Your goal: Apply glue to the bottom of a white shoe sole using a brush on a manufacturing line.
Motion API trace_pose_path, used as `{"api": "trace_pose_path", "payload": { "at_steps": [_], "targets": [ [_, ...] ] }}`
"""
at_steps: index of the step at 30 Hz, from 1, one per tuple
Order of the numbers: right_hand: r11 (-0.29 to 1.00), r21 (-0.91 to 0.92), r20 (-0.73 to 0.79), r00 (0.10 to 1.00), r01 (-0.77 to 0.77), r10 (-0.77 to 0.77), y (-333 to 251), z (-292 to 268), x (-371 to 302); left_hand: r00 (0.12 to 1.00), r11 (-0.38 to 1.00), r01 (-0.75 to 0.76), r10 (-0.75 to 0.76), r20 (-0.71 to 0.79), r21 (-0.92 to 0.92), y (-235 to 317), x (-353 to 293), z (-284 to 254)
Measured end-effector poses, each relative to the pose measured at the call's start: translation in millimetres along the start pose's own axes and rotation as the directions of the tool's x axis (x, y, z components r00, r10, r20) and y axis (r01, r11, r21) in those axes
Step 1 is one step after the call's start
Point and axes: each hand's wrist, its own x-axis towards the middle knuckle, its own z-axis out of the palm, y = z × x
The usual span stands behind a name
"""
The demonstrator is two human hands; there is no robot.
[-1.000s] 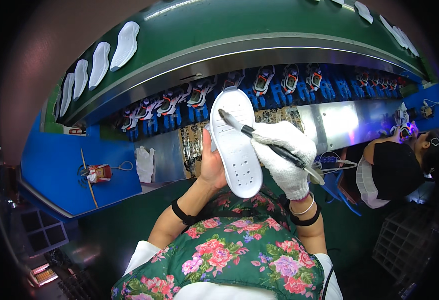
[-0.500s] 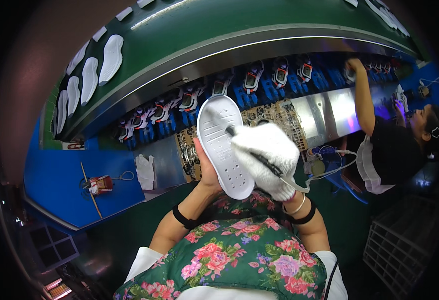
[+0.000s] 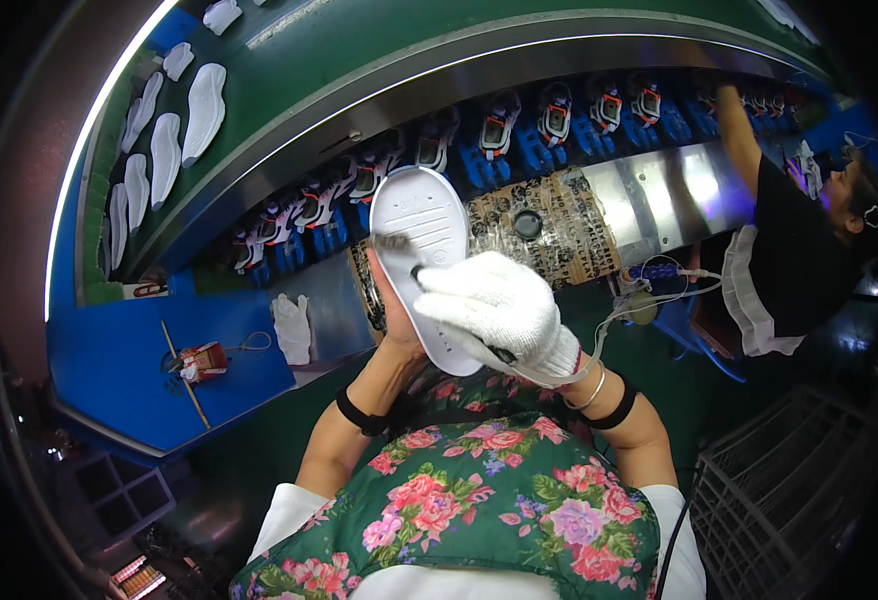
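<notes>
My bare left hand [image 3: 397,318] is closed on the left edge of a white shoe sole [image 3: 421,215], holding it tilted in front of me. Grooves line the sole's upper part; small holes dot the lower part. A white knitted glove covers my right hand [image 3: 499,305], its fingers wrapped round a dark-handled brush [image 3: 395,242]. The bristles, blurred, are on the sole's left side, just below the grooves. A clear tube [image 3: 544,380] trails from the brush past my right wrist. Glove and fingers hide part of the sole and most of the handle.
Beyond the sole, shoe uppers [image 3: 499,125] on blue holders line a trough. Brown-taped cardboard [image 3: 569,215] bears a black round lid or cup [image 3: 527,225]. White soles [image 3: 205,110] lie on the green belt. A spare glove [image 3: 292,328] lies left; a co-worker [image 3: 799,240] reaches in at right.
The sole and both my hands have shifted slightly left, and the brush has moved to the sole's left side. The black round thing on the cardboard is now uncovered. The view has turned slightly.
</notes>
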Motion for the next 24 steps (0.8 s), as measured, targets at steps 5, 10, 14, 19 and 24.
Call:
{"api": "trace_pose_path", "payload": {
  "at_steps": [5, 10, 14, 19, 24],
  "targets": [
    [0.967, 0.173, -0.021, 0.981, -0.189, 0.195, 4, -18, 4, 0.992, 0.984, 0.052, -0.031, 0.123, -0.171, 3, 1, 4],
    [0.994, 0.087, 0.085, 0.995, -0.067, 0.06, -9, -4, -11, 0.886, 0.983, 0.16, -0.102, 0.452, -0.092, 4, 15, -6],
    [0.924, 0.283, 0.043, 0.965, -0.259, 0.258, -1, -15, -8, 0.942, 0.985, 0.122, -0.076, 0.326, -0.122, 3, 13, 0],
    [0.979, 0.19, 0.064, 0.996, -0.079, 0.068, -5, -1, -16, 0.916, 0.989, 0.145, -0.129, 0.381, -0.014, 11, 22, -4],
    [0.962, 0.215, 0.049, 0.986, -0.169, 0.162, 6, -14, -15, 0.9, 0.994, 0.093, -0.061, 0.431, -0.053, 19, 35, -12]
  ]
}}
